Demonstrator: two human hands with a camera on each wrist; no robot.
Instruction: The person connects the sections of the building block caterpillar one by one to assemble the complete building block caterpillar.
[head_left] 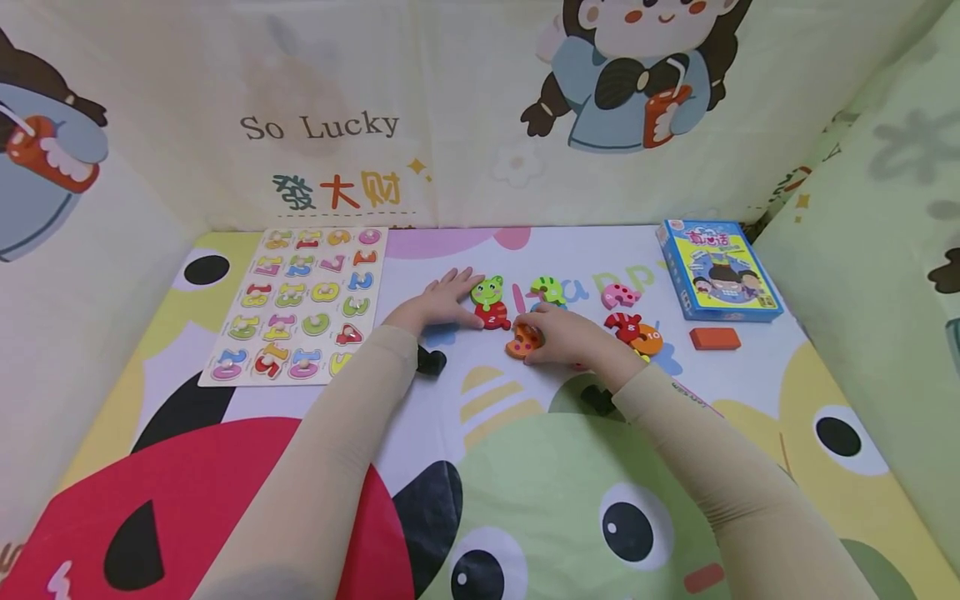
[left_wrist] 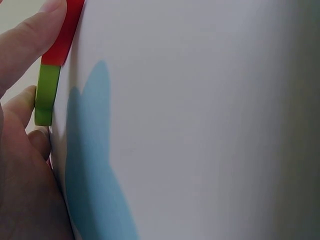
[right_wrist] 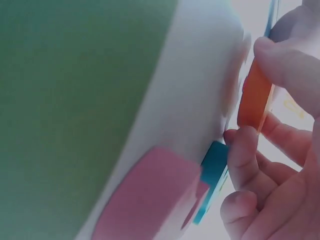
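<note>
My left hand (head_left: 444, 302) lies spread beside a frog-shaped pair of puzzle pieces. Its fingertips touch the green frog-head piece (head_left: 487, 292), and the thumb rests against the red lower piece (head_left: 492, 316), also seen edge-on in the left wrist view. My right hand (head_left: 562, 337) pinches an orange puzzle piece with red spots (head_left: 522, 342) between thumb and fingers, close to the red piece. In the right wrist view the orange piece (right_wrist: 256, 97) shows its thick edge, with a pink piece (right_wrist: 150, 195) and a teal piece (right_wrist: 215, 162) below the fingers.
Behind my right hand lies a green striped piece (head_left: 550, 289). Further right are a pink piece (head_left: 619, 295), a red piece (head_left: 621, 325) and an orange piece (head_left: 647, 340). A number board (head_left: 251, 354) lies left; a blue box (head_left: 723, 271) and red block (head_left: 715, 338) lie right.
</note>
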